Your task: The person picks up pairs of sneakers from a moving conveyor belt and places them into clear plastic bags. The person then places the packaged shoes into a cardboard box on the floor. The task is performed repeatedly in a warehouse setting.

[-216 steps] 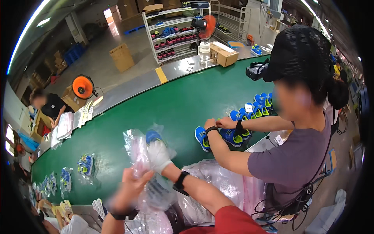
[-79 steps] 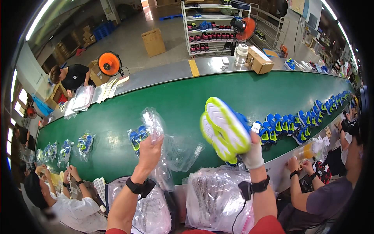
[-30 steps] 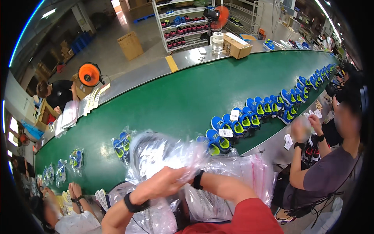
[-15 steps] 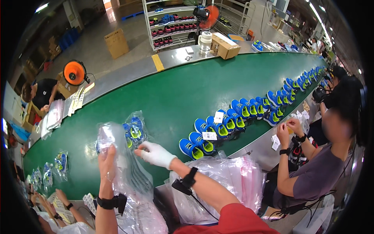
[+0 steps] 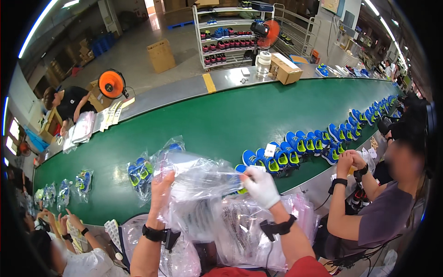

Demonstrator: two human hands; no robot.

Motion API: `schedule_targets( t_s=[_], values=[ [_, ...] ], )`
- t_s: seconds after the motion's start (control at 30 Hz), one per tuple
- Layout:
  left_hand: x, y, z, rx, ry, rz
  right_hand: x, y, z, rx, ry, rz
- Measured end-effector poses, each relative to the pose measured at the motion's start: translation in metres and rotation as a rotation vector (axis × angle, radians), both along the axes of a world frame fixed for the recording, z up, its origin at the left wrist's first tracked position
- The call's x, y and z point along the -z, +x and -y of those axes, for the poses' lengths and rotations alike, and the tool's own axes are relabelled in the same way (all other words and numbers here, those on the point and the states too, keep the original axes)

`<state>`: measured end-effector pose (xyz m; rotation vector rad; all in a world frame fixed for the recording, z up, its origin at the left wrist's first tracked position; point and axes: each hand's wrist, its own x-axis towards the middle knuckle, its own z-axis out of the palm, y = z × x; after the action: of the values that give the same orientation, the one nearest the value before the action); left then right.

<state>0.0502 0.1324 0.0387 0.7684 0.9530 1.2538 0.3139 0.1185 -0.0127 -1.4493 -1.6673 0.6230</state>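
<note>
A clear plastic bag (image 5: 198, 173) is stretched between my hands above the belt's near edge. My left hand (image 5: 161, 191) is closed around the bag's left side. My right hand (image 5: 261, 187), in a white glove, pinches its right edge. Just beyond my left hand, a bagged pair of blue and lime shoes (image 5: 140, 171) lies on the green belt (image 5: 221, 115); another bagged shoe (image 5: 174, 147) is partly hidden behind the raised bag. A row of unbagged blue shoes (image 5: 277, 157) begins beyond my right hand, the nearest partly covered.
Stacks of clear bags (image 5: 263, 231) lie close to me. To the right, a co-worker (image 5: 369, 207) sits with both hands raised; other people work at the left. A carton (image 5: 285, 69) and a jug (image 5: 263, 63) stand on the far metal ledge, with an orange fan (image 5: 111, 83) beyond it.
My right hand has moved right and now grips the bag's edge, pulling the bag wide. The bag, upright in my left hand before, now spreads sideways. The view has shifted.
</note>
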Motion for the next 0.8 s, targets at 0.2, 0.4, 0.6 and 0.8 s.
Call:
schedule_targets(
  t_s=[0.2,0.4,0.6,0.8],
  values=[
    [0.035,0.002,-0.016,-0.211,0.380,-0.605,-0.031,0.001,0.005,0.285,0.130,0.653],
    [0.001,0.035,0.023,0.400,0.543,-0.820,0.003,-0.080,-0.019,-0.403,0.199,0.112],
    [-0.016,0.002,0.067,0.615,0.663,-0.956,0.071,-0.108,-0.049,-0.481,0.277,-0.006],
    [-0.014,-0.019,-0.004,-0.093,0.438,-1.207,0.006,-0.149,-0.030,-0.709,-0.255,0.552]
  ],
)
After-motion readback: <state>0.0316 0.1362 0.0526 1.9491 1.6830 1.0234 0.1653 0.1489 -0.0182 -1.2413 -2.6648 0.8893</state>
